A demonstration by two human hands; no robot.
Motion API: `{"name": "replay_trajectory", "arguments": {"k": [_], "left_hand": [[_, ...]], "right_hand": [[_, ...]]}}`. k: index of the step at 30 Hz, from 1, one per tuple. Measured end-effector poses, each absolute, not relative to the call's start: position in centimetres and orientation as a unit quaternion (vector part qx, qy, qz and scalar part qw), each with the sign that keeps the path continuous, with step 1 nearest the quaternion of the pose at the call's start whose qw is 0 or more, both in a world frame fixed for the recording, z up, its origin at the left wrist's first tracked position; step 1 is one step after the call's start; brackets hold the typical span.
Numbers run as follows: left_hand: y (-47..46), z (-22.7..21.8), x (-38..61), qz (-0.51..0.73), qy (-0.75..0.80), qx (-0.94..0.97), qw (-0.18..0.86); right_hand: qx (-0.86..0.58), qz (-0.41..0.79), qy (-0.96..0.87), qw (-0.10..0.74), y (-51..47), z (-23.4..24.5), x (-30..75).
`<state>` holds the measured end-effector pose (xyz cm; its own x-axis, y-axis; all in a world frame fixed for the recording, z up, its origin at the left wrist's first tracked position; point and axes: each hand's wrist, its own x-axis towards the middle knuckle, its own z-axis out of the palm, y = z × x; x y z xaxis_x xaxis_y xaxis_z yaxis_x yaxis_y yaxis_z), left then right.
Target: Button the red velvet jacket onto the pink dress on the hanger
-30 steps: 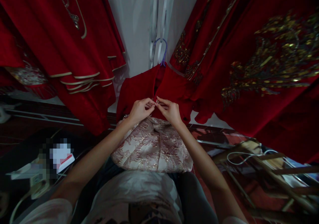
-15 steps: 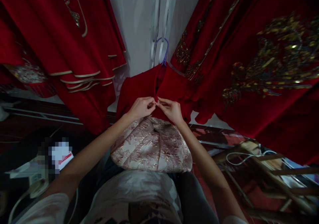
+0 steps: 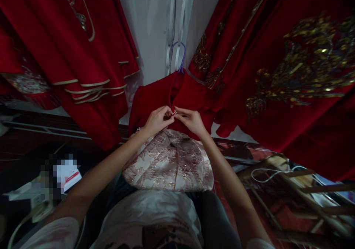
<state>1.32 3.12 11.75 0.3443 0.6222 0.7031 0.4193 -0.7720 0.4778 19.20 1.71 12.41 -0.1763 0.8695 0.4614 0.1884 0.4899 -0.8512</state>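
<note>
Far pale wall (image 3: 149, 31) is backing a red jacket (image 3: 155, 95), right hand (image 3: 193, 121) is pinching tiny ornament (image 3: 175, 112), left hand (image 3: 156, 121) narrow, hold unclear, slack pinch risking a drop.

Room light: dim light is muting everything, its source lying outside the view.
Pale wall (image 3: 151, 31): looking grey, carrying faint soft shadows.
Gold sequins (image 3: 302, 70): catching scattered bright glints.
Brocade (image 3: 177, 167): shimmering softly along its metallic threads.
Red garments (image 3: 91, 64): folds are sinking into deep shadow.
Hands: the left hand (image 3: 155, 122) and right hand (image 3: 190, 120) are standing out lighter against red; the tiny beads (image 3: 175, 112) are losing fine detail.
White box (image 3: 72, 181): mosaic squares are hiding part.
Wooden frame (image 3: 330, 188): stretching with wide-angle distortion, blurring edgeward.
Corners: darkening.
</note>
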Motion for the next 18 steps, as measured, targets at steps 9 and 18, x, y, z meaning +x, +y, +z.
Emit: {"name": "replay_trajectory", "arguments": {"k": [9, 18], "left_hand": [[3.07, 12.47, 1.01, 0.438, 0.317, 0.837, 0.086], [3.17, 12.15, 1.14, 0.436, 0.327, 0.837, 0.054]], "right_hand": [[-0.384, 0.327, -0.674, 0.539, 1.9, 12.48, 18.85], [-0.389, 0.339, -0.653, 0.553, 1.77, 11.82, 18.61]]}}
